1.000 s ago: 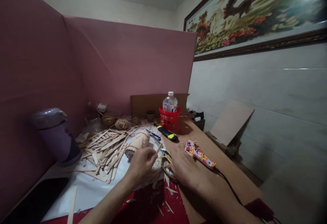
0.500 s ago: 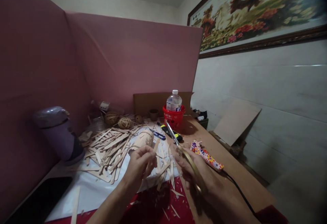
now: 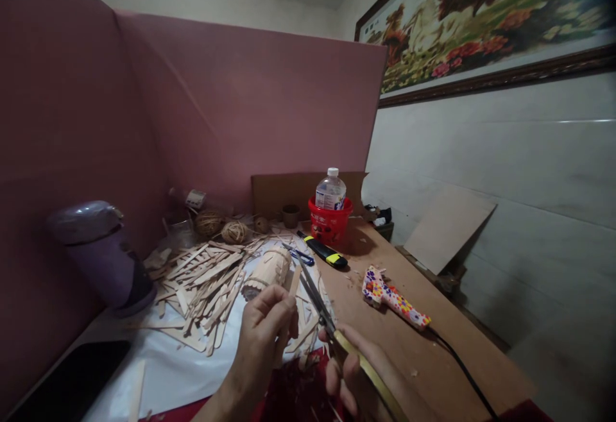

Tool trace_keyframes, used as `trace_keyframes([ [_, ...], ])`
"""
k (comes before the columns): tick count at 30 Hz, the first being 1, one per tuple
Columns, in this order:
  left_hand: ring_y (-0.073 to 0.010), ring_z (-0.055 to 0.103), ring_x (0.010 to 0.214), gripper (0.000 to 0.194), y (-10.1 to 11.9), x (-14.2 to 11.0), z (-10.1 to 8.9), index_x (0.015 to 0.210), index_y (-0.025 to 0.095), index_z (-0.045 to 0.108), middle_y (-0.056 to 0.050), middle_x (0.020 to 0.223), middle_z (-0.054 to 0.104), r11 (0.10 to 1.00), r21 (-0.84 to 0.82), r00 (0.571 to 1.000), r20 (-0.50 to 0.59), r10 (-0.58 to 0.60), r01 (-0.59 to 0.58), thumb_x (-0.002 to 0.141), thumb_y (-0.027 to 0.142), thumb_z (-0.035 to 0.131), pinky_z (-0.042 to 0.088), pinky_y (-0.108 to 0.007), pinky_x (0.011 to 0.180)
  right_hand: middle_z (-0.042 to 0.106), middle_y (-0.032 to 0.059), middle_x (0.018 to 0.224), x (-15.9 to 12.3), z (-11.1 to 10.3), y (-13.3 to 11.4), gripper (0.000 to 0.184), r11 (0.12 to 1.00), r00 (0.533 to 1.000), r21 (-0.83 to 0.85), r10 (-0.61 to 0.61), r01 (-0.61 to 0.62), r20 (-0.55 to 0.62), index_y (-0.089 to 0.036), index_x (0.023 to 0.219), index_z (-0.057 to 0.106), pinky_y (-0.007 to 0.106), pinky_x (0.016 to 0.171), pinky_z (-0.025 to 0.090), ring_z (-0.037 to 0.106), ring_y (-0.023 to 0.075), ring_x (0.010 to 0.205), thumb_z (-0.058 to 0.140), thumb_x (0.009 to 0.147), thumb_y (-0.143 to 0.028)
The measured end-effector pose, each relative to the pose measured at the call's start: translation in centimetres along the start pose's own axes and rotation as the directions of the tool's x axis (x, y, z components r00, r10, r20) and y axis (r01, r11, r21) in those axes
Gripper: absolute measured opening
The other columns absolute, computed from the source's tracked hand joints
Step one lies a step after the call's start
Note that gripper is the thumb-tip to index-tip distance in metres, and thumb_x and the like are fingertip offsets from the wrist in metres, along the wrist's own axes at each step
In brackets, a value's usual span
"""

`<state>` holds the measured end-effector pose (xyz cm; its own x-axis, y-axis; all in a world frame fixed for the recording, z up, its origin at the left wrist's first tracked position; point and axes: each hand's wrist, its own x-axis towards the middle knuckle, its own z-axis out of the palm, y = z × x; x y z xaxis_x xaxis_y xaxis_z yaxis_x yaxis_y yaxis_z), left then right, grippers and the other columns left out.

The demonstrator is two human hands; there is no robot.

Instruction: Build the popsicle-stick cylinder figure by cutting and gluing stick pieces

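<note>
My left hand [image 3: 264, 332] pinches a thin wooden craft stick [image 3: 291, 288] upright between thumb and fingers. My right hand [image 3: 359, 380] grips a pair of gold-handled scissors [image 3: 321, 310], blades pointing up and left beside the stick. Just beyond the hands lies a small cylinder made of sticks [image 3: 267, 271], next to a loose pile of wooden sticks [image 3: 206, 281] on white paper [image 3: 163, 361].
A flower-patterned glue gun [image 3: 392, 297] with a black cord lies on the wooden table at right. A yellow-black cutter [image 3: 323, 251], a red bucket [image 3: 329, 228] holding a water bottle, twine balls [image 3: 221, 226], and a purple appliance [image 3: 101, 252] stand around. Pink boards wall the left and back.
My right hand picked the scissors up off the table and brought the blades in beside the stick. My left hand lifted the stick slightly toward me.
</note>
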<state>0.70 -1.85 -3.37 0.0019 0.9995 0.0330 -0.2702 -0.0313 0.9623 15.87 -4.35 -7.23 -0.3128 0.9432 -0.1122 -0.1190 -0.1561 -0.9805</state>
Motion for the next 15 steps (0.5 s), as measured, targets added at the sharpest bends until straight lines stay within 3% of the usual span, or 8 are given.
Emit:
trace_keyframes([
  [5,-0.0048,0.033,0.036,0.026,-0.7,0.0,-0.2,0.061,0.018,0.049,0.005,0.044,0.050,1.000,0.019,1.000,0.016,0.016,-0.016,0.081,0.033,0.057,0.021,-0.019,0.038,0.049,-0.0061,0.046,-0.7,0.3,-0.5,0.095,1.000,1.000,-0.004,0.001,0.000,0.029,-0.017,0.100,0.053,0.019,0.034,0.024,0.033,0.0057,0.034,0.050,0.042,-0.092],
  [9,-0.0045,0.031,0.036,0.027,-0.9,0.1,0.0,0.059,0.018,0.048,0.006,0.042,0.047,1.000,0.016,1.000,0.012,0.022,-0.022,0.080,0.031,0.057,0.018,-0.019,0.038,0.049,-0.0054,0.048,-1.0,0.4,-1.3,0.085,0.999,0.997,0.008,-0.046,0.046,0.066,-0.017,0.103,0.054,0.019,0.036,0.026,0.038,0.0077,0.038,0.055,0.052,-0.086],
  [15,-0.0047,0.032,0.037,0.028,-0.3,0.3,0.3,0.054,0.017,0.048,0.004,0.040,0.047,0.999,0.048,0.999,-0.030,0.016,-0.015,0.071,0.033,0.064,0.020,-0.018,0.039,0.041,-0.0087,0.048,-1.2,0.6,-1.3,0.078,0.996,0.996,0.078,-0.042,0.035,0.084,-0.017,0.094,0.055,0.017,0.039,0.025,0.032,0.0043,0.038,0.062,0.051,-0.081],
])
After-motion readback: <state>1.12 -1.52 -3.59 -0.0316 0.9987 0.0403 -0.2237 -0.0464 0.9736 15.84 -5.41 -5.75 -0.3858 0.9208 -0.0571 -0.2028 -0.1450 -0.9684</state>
